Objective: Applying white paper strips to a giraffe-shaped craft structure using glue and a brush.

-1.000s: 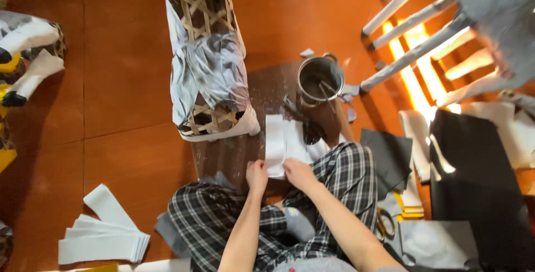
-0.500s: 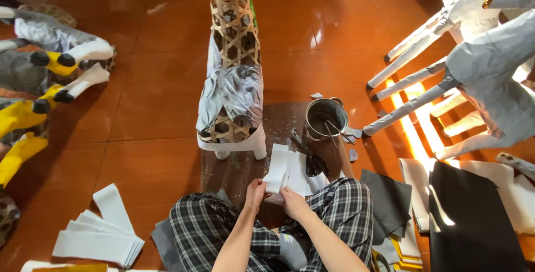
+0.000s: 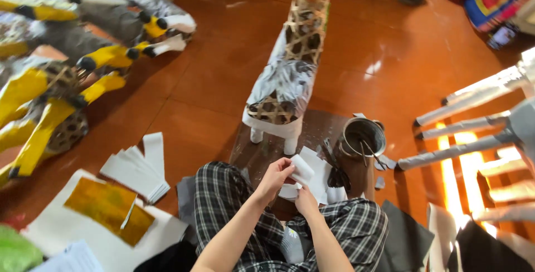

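White paper strip (image 3: 302,168) — its long axis slanting from upper left to lower right — is pinched at its upper end by the left hand (image 3: 275,176) and gripped from below by the right hand (image 3: 306,201), above plaid-trousered knees (image 3: 223,205), near a metal pot (image 3: 363,137) on the floor (image 3: 212,71).

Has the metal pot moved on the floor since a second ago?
No. The pot sits at the same spot right of the woven frame's white feet, on the dark mat; only the camera tilted.
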